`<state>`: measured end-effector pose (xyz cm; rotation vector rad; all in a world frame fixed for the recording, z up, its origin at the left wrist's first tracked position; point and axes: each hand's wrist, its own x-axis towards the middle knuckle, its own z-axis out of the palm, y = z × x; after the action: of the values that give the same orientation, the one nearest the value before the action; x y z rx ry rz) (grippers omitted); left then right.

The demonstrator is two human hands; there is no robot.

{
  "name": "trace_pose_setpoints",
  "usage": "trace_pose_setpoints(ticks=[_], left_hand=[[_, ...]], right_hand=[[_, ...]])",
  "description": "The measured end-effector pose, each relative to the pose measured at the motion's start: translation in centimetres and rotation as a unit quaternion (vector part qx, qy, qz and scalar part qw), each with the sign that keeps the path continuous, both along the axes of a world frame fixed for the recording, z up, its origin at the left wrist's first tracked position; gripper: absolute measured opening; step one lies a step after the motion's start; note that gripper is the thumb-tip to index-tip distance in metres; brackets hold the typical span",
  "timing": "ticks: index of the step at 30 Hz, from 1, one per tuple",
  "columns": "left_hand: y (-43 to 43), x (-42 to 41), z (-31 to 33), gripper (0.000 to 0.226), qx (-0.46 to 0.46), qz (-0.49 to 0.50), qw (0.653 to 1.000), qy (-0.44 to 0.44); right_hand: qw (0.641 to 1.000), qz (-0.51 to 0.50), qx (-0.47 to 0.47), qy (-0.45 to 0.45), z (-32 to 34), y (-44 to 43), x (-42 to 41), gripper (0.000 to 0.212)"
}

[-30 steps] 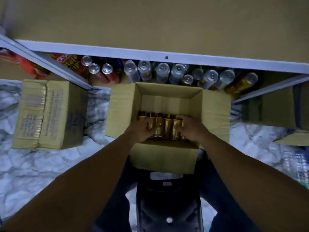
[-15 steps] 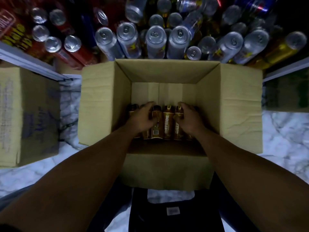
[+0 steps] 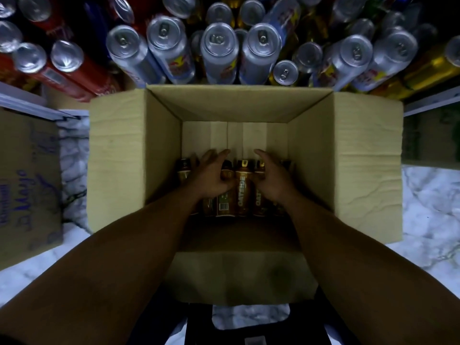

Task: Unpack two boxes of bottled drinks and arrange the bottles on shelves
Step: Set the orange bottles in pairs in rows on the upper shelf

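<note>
open box: a plain brown cardboard box (image 3: 361, 158) stood on the floor in the middle of the view, all four flaps folded out.
contents: a single row of brown bottles with gold labels and gold caps (image 3: 242, 192) stood upright along the near wall of the box; the far half of the bottom showed bare cardboard.
left hand: the left hand (image 3: 211, 175) was down inside the box over the left part of the row, its fingers (image 3: 217, 153) stretched forward and loosely spread, the thumb lying against a bottle neck, closed round nothing.
right hand: the right hand (image 3: 273, 180) rested on the right part of the row, its fingers (image 3: 262, 153) also straight and pointing at the far wall, gripping nothing.
second box: a closed cardboard box with blue handwriting (image 3: 27, 183) sat on the floor left of the open one, apart from it.
third box: another carton with dark green print (image 3: 430, 138) lay dim at the right edge; what it held could not be told.
shelf: a low shelf with a white metal rail (image 3: 25, 105) ran behind the boxes.
shelf stock: tall silver cans (image 3: 219, 51) were packed just beyond the open box, red cans (image 3: 67, 63) to the left and gold cans (image 3: 428, 70) to the right.
floor: white marble-patterned floor (image 3: 433, 207).
near edge: a black plastic object (image 3: 249, 329) lay below the box's front flap.
</note>
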<state>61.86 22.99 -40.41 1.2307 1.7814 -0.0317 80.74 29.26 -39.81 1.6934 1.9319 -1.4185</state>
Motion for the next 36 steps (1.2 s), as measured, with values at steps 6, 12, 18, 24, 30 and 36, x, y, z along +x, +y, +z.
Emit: trace_pose_setpoints(ticks=[6, 12, 18, 24, 30, 36], left_hand=[[-0.1, 0.2, 0.8, 0.092, 0.033, 0.063, 0.997, -0.043], [-1.0, 0.5, 2.2, 0.093, 0.061, 0.112, 0.987, -0.102], [-2.0, 1.1, 3.0, 0.088, 0.095, 0.152, 0.978, -0.107], [-2.3, 1.2, 3.2, 0.079, 0.084, 0.185, 0.973, -0.112], [-2.2, 1.5, 3.3, 0.069, 0.061, 0.189, 0.968, -0.157], [-2.8, 1.9, 4.5, 0.068, 0.059, 0.270, 0.935, -0.221]], right_hand=[[0.999, -0.026, 0.004, 0.026, 0.5, 0.4, 0.0, 0.080], [0.995, -0.063, 0.006, 0.076, 1.8, 0.1, -0.1, 0.077], [0.998, -0.041, -0.031, 0.038, 1.3, -0.7, 0.0, 0.085], [0.996, -0.030, -0.041, 0.072, 1.0, -1.0, 0.4, 0.072], [0.996, -0.036, -0.035, 0.079, 0.7, -1.0, 0.7, 0.057], [0.981, -0.114, -0.077, 0.137, 2.4, -1.1, 0.8, 0.077]])
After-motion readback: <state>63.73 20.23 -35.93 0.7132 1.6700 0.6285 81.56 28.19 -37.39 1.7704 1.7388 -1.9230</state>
